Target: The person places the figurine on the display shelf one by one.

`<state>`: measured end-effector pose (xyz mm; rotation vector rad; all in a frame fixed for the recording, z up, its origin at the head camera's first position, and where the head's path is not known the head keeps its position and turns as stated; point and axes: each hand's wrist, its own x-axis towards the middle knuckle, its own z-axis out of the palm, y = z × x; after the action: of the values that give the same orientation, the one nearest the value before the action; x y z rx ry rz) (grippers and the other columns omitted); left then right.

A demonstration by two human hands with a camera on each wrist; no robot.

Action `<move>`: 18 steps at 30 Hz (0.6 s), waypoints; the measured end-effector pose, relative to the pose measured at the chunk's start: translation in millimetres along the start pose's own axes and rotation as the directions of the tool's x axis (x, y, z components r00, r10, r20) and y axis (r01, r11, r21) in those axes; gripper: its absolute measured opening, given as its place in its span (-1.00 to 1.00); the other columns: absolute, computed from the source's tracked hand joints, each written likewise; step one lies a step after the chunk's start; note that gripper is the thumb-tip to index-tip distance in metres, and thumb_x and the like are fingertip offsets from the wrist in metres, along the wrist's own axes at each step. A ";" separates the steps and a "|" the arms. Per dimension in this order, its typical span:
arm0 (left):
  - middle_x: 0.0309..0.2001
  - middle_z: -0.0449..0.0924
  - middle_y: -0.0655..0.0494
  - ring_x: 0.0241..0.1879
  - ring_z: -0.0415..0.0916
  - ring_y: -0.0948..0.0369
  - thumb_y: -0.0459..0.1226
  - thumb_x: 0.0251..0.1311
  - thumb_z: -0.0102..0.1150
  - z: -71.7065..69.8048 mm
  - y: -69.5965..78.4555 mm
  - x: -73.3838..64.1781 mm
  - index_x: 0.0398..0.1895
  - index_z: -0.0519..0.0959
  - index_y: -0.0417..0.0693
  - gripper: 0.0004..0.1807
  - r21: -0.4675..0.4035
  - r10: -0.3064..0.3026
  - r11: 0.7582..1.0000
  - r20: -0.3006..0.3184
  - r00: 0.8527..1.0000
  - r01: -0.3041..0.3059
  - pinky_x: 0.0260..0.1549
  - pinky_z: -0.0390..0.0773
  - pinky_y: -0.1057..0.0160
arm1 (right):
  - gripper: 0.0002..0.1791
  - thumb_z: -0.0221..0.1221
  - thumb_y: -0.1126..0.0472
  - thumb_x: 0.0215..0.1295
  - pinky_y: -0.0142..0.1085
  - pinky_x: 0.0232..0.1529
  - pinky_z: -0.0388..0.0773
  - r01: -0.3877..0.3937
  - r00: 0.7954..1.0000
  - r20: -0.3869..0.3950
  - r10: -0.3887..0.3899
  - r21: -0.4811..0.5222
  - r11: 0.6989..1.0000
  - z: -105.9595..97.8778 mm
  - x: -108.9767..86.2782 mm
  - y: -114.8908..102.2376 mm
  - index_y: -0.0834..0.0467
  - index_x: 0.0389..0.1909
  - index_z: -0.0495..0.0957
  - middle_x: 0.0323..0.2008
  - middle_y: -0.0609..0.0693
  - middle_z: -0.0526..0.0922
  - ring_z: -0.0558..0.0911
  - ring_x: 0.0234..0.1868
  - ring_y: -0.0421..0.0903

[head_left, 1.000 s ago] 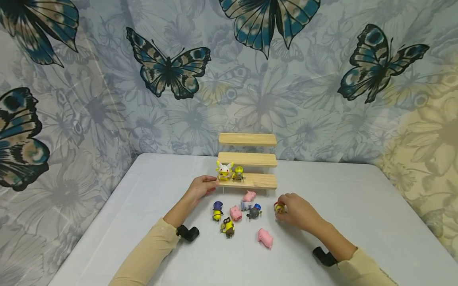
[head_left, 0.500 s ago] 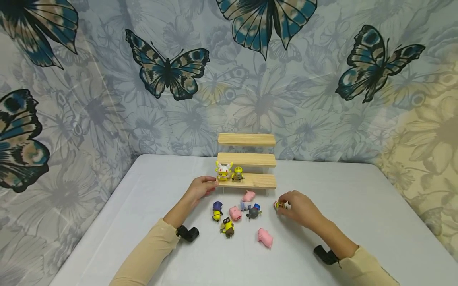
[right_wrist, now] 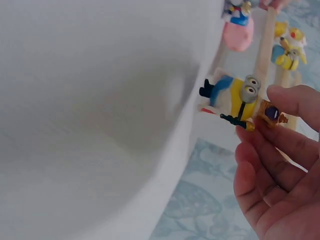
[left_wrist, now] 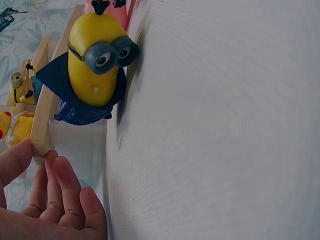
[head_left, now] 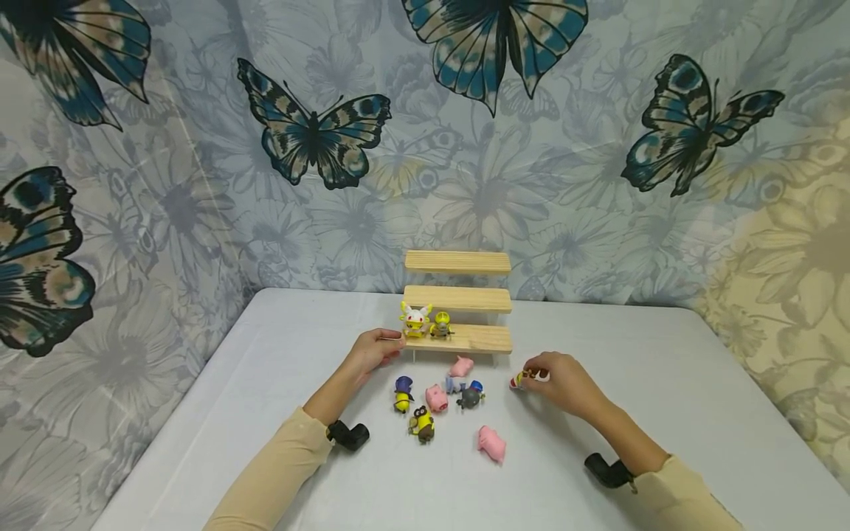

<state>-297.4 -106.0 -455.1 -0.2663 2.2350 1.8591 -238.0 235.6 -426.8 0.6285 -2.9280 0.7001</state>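
Note:
My left hand (head_left: 376, 352) pinches the left end of the lowest board of a wooden three-step display stand (head_left: 481, 339), thumb above and fingers beneath in the left wrist view. On that board sit a yellow figure with a white eared hood (head_left: 416, 321) and a minion figurine (head_left: 441, 326) in yellow headgear. Right of the stand, my right hand (head_left: 564, 383) holds a crowned minion figurine (right_wrist: 239, 97) by its crown, between thumb and fingertips. It leans, feet toward the tabletop, a small staff at its side.
In front of the stand lie pink pig figures (head_left: 492, 444), a purple-hatted minion (head_left: 403, 394), a brown-and-yellow minion (head_left: 423, 425) and a grey figure with a blue cap (head_left: 471, 395). The white table (head_left: 265, 354) meets a butterfly-print cloth (head_left: 319, 236) behind.
My right hand has shifted slightly back and to the right, turning the crowned minion so its feet point left. My left hand stays on the board.

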 end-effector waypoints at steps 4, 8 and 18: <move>-0.27 0.68 0.12 -0.26 0.61 0.26 -0.22 0.21 0.29 -0.3 -0.7 0.8 0.06 0.58 -0.15 -0.63 0.004 0.001 1.000 0.001 1.000 -0.001 -0.28 0.52 0.32 | -0.84 0.29 0.24 0.17 -0.37 -0.39 0.42 -0.009 1.000 0.016 0.009 0.017 1.000 -5.4 2.6 2.2 0.24 -0.27 0.69 -0.42 -0.06 0.66 0.49 -0.40 -0.23; -0.27 0.69 0.11 -0.29 0.60 0.27 -0.23 0.21 0.29 -0.6 -0.8 -0.2 0.06 0.57 -0.17 -0.63 0.003 0.007 1.000 0.005 1.000 -0.007 -0.30 0.51 0.32 | -0.84 0.28 0.26 0.19 -0.39 -0.43 0.40 -0.006 1.000 0.023 0.005 0.044 0.999 -9.1 5.3 2.5 0.26 -0.27 0.69 -0.44 -0.06 0.64 0.47 -0.42 -0.25; -0.28 0.69 0.12 -0.28 0.60 0.26 -0.23 0.21 0.29 -0.5 -0.1 0.3 0.06 0.58 -0.16 -0.63 0.007 -0.002 1.000 0.004 1.000 0.002 -0.30 0.49 0.33 | -0.84 0.26 0.25 0.22 -0.39 -0.45 0.40 0.032 0.999 0.004 -0.033 0.051 0.998 -17.1 13.7 -2.3 0.27 -0.26 0.69 -0.47 -0.08 0.62 0.47 -0.44 -0.26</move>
<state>-297.7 -106.5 -455.2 -0.2635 2.2376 1.8496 -250.1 236.3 -408.3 0.6818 -2.9057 0.7735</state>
